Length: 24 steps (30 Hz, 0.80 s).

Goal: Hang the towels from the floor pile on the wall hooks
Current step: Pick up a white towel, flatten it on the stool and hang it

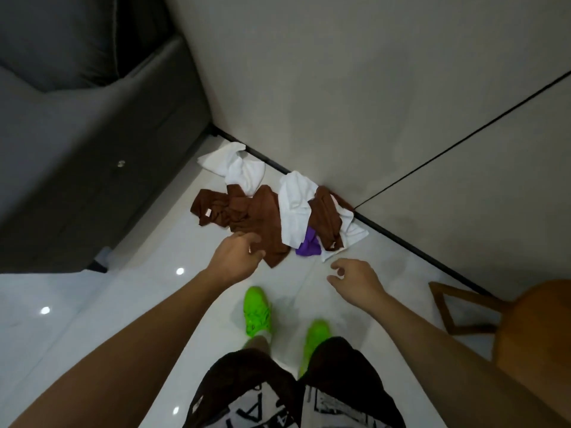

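Towels lie in a loose pile (272,208) on the glossy pale floor (129,304), pushed up against the dark baseboard (401,242) where the floor meets the grey wall (340,88). From the head view, a white towel (238,166) sits at the far end of the pile near the sofa, a crumpled brown towel (244,214) spreads across the middle, a second white towel (295,205) drapes over it, and a purple cloth (309,247) peeks out at the near edge beside another brown piece (327,217) and a white one (352,233) by the baseboard. The left hand (236,257) reaches down over the near corner of the brown towel, fingers loosely curled and holding nothing; whether it touches the fabric cannot be told. The right hand (355,281) hovers just short of the pile's near edge, fingers relaxed and slightly bent, empty. A dark grey sofa (92,149) stands to the left of the pile, close to the first white towel. A wooden chair (509,319) stands at the right, near the baseboard. Two bright green shoes (258,310) are planted on the floor below the hands, above black patterned shorts (293,390).
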### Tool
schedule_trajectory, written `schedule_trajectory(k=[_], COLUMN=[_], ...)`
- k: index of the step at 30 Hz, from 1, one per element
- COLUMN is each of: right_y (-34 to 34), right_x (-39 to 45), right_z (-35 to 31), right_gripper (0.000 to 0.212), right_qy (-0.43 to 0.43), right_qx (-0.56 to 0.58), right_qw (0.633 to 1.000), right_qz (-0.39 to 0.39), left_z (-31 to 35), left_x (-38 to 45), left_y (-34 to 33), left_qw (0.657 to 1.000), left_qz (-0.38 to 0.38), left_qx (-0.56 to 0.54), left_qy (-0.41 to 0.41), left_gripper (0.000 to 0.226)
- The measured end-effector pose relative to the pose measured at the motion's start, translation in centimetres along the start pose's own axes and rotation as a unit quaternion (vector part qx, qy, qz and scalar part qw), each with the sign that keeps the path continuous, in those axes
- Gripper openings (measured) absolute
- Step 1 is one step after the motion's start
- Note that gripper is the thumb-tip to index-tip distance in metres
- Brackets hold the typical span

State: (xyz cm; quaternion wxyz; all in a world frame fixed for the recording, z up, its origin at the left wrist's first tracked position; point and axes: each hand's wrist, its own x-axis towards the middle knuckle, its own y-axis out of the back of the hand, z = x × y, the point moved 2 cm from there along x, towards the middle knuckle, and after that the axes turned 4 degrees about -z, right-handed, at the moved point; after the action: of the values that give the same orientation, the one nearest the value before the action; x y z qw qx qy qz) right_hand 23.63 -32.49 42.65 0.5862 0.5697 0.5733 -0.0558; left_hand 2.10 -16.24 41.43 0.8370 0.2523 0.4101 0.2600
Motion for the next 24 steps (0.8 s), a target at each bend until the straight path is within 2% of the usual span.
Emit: schedule_trajectory(k=[7, 12, 20, 24], right_y=[-2.5, -6.6, -17.4, -23.1], right_x=[11.3, 21.4, 40.3, 48.1], right_z=[1.7, 4.5, 9.5, 10.8], right_gripper=[0.039, 0.031, 0.019, 0.022], right_qy=[-0.017, 0.004, 0.037, 0.045], right_qx=[-0.045, -0.098, -0.113, -0.157], right_qw=[0.997, 0.991, 0.991, 0.986], right_qz=[-0.065, -0.090, -0.060, -0.044], left_z=[-4.2, -6.9, -13.0, -17.1], left_x=[6.1, 11.8, 25.4, 32.0], left_y=[-4.5, -10.5, -23.2, -28.9], left_qw=[0.995, 0.990, 0.991, 0.992], left_qz=[-0.013, -0.019, -0.035, -0.048], left_qx=[-0.028, -0.048, -0.048, -0.030], left_qy=[0.093, 0.132, 0.121, 0.111], left_gripper=[0.037, 0.041, 0.036, 0.034])
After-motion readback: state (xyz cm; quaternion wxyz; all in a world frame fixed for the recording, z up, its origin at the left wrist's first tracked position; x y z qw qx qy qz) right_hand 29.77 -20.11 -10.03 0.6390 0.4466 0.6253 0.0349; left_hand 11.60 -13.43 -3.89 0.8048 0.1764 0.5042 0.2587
